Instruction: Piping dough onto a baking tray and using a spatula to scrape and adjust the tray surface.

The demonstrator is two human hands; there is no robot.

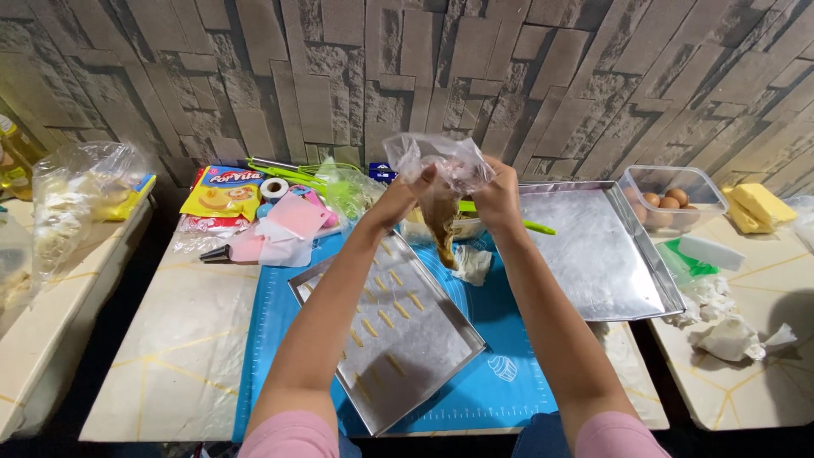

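Note:
Both hands are raised over the blue mat [496,373]. My left hand [404,197] and my right hand [498,198] grip the clear plastic piping bag [441,212] between them, near its crumpled top. The bag hangs down with brownish dough in its lower part. Under it lies a metal baking tray [424,360] with several short strips of piped dough in rows. A crumpled white paper [471,263] sits just beyond that tray.
A second bare metal tray [593,246] lies to the right. A clear box of eggs [670,199], yellow butter blocks [759,206] and crumpled tissues [729,337] are at far right. Packets, tape and pink items [292,216] crowd the back left. Plastic bags [76,195] sit on the left table.

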